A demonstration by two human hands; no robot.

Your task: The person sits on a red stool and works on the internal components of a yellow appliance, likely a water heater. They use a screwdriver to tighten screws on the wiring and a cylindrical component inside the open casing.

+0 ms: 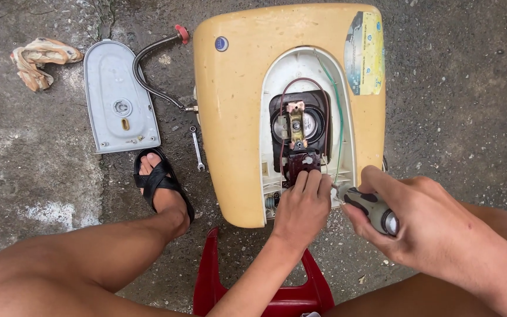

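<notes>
The right hand (435, 229) is gripping a screwdriver (366, 205) at the heater (236, 88) opening; the left hand (301, 205) is pinching the brown part (298, 166) there.

Rough grey concrete floor (453, 117), stained, pale patches at lower left. Lying directly on it: large yellow rounded plastic water-heater casing (236, 117) at centre, its oval service opening facing up. Just left of it a small silver metal spanner (197, 149). A black flexible hose with a red end cap (151, 64) curves from the casing's left side toward the top. Further left a grey arch-shaped plastic cover plate (115, 97) lies flat. Crumpled beige cloth rag (39, 58) at top left, well apart. Black strapped sandal (159, 182), worn on a foot, below the plate. Red plastic stool (209, 282) at bottom centre.
</notes>
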